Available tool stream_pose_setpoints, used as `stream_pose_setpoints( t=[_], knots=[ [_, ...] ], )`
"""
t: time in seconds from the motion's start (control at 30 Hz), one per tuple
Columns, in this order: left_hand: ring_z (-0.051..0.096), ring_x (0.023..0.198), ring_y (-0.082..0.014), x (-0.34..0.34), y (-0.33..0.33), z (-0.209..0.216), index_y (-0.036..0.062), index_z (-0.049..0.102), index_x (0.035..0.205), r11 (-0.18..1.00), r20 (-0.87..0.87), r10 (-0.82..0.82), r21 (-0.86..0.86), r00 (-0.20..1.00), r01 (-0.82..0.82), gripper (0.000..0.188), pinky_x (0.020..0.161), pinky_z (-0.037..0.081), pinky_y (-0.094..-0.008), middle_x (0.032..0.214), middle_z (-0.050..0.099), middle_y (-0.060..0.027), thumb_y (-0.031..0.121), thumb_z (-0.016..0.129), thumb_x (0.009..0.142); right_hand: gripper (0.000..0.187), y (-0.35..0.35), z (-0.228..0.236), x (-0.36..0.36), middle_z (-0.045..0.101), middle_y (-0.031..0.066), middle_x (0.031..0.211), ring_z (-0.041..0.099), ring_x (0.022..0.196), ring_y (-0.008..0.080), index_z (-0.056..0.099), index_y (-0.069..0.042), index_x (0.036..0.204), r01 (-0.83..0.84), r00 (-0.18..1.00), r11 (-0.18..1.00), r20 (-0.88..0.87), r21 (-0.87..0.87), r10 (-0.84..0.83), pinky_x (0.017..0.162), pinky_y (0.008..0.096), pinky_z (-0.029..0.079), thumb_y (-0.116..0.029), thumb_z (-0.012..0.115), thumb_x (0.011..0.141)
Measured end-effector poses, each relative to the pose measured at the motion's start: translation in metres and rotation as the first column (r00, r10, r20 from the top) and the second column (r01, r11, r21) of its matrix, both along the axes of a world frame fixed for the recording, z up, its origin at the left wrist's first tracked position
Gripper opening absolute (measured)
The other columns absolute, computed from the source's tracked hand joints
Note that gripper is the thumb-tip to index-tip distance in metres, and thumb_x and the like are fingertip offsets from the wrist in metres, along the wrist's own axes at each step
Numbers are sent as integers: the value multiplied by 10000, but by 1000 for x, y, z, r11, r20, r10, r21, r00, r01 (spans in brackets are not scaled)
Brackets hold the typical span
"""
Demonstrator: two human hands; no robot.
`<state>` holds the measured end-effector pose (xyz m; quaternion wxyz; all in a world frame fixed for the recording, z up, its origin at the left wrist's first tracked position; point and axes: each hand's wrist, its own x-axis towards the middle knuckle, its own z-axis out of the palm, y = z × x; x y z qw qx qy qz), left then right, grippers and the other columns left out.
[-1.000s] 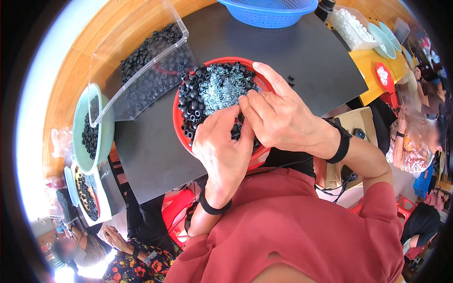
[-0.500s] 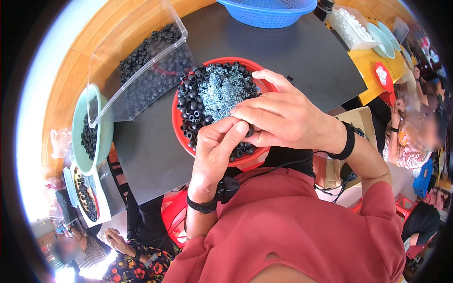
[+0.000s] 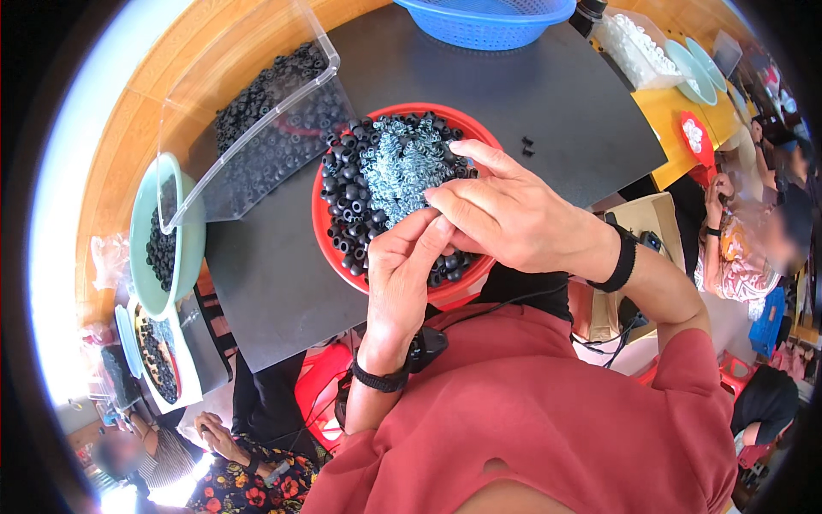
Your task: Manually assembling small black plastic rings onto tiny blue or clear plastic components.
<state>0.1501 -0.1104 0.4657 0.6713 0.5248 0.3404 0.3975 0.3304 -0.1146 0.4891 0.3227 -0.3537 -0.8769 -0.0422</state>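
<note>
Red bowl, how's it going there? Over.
Left hand meets right hand over red bowl; grip hidden. Silvery coils heaped amid black parts. Hands hide part of bowl.

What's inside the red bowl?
Red bowl: rounded black pieces, with a heap of silvery spring-like coils on top. Left hand and right hand hide part of the contents; the bowl's bottom is covered.

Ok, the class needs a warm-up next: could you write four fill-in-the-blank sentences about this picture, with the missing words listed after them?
The left hand and right hand meet over a bowl whose colour is ____.
Silvery coils lie heaped among beads coloured ____.
The clear box stands on the bowl's ____-hand side.
The perforated basket near the far edge of the table is coloured ____.

Missing words: red; black; left; blue.
</note>
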Motion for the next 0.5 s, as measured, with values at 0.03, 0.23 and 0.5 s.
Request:
stream_pose_setpoints(
  t=[0.03, 0.23, 0.5],
  knots=[
    [509, 738, -58, 1, 0, -2, -40, 658, 1055, 1000, 14, 6, -16, 1000, -6, 237, 698, 427, -214, 820, 633, -6, 157, 554, 975, 394, 1, -1, 1, 661, 99, 884, 647, 737, 213, 624, 33, 1085, 11, 999, 1000, 48, 10, -11, 1014, 504, 429, -106, 750, 738],
    [501, 738, -56, 12, -5, 4, -34, 648, 1084, 996, 20, 86, 5, 996, -86, 242, 700, 426, -217, 820, 628, -2, 156, 536, 984, 391, 1, 3, 5, 666, 68, 830, 655, 742, 188, 628, 12, 1083, 46, 999, 998, 2, 34, -46, 1014, 515, 422, -174, 750, 762],
    [561, 861, -56, 14, -6, 3, -34, 645, 1087, 991, 176, 78, -122, 981, -57, 234, 788, 446, -218, 911, 663, -35, 140, 527, 985, 405, 1, 3, 6, 670, 51, 939, 653, 832, 186, 631, -45, 1099, 77, 997, 996, -1, -54, -77, 1020, 507, 389, -256, 744, 773]
  ],
)
